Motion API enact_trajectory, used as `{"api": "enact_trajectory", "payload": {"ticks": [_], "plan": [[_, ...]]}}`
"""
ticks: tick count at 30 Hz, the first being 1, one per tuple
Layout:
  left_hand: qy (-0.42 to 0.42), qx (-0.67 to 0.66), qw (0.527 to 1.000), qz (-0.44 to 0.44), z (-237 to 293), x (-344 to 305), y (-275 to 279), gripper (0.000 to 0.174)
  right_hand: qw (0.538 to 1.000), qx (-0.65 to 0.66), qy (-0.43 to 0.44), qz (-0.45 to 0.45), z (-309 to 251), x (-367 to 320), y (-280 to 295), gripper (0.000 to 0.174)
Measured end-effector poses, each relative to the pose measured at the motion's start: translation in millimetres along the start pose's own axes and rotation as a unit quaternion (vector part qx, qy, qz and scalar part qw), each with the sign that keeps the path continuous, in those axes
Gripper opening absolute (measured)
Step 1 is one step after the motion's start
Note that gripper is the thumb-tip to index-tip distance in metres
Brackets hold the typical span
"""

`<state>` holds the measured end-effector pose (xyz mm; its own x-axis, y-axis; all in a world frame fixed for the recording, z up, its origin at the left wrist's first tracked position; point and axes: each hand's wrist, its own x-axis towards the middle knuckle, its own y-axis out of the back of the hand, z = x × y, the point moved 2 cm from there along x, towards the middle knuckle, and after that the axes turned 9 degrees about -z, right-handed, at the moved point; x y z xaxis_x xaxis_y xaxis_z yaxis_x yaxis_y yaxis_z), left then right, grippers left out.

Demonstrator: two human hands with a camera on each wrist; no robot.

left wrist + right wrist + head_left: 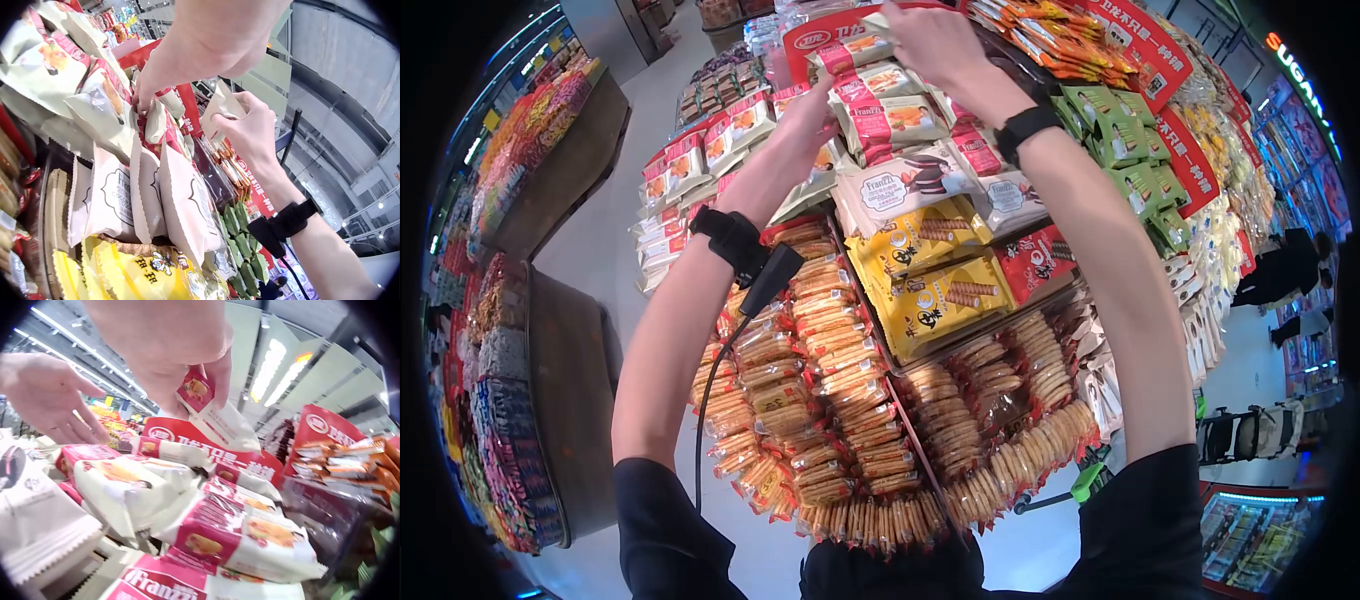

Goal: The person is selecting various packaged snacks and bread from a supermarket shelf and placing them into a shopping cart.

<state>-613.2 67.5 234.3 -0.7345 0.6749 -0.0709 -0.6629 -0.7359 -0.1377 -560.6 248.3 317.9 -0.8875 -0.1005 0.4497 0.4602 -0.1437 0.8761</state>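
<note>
Our white-and-pink packet (219, 422) is up in the air over the heap of like packets (244, 531), tilted, with our right hand (169, 356) pinching one end between thumb and fingers. We judge this to be the handling of one lifted packet above its pile; the next move calls for keeping that pinch light, so the wrapper does not crumple, and choosing a level spot before letting go. Our left hand (50, 394) is beside it, low over the packets, fingers apart and closed on nothing; it could steady the heap, which looks loose enough to slide. Just behind rises the red sign (206, 447), an edge we could knock. To our right come the dark bin (319, 506) and the orange packets (350, 465), so a sideways swing is tighter. Nearer us lie the yellow packets (945, 290); the freest room is straight up.
</note>
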Motion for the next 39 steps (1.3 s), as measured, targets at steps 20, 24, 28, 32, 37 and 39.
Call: {"api": "enact_trajectory", "payload": {"ticks": [20, 24, 28, 32, 37, 39], "plan": [[0.008, 0.063, 0.998, -0.022, 2.5, 16.6, 3.0, 0.060, 0.979, 0.191, 0.002, -0.072, 10.1, -19.1, -44.0, 0.060], [0.013, 0.077, 0.997, -0.015, 6.4, 9.5, -4.2, 0.067, 0.979, 0.199, 0.047, -0.016, 18.2, -19.1, -58.8, 0.056], [-0.043, 0.179, 0.981, 0.064, 15.3, -12.6, -9.8, 0.071, 0.969, 0.242, -0.050, -0.009, 36.8, -27.5, -34.0, 0.053], [-0.297, 0.477, 0.827, 0.024, 20.3, -27.7, -4.1, 0.058, 0.981, 0.126, 0.040, -0.144, 76.8, -51.2, -7.7, 0.058], [-0.313, 0.597, 0.734, -0.078, 36.8, -35.7, -32.7, 0.038, 0.931, 0.158, -0.069, -0.322, 66.5, -62.2, 2.3, 0.081], [-0.281, 0.615, 0.730, -0.098, 40.5, -32.4, -44.8, 0.038, 0.916, 0.191, -0.066, -0.346, 73.1, -55.1, -16.4, 0.086]]}}
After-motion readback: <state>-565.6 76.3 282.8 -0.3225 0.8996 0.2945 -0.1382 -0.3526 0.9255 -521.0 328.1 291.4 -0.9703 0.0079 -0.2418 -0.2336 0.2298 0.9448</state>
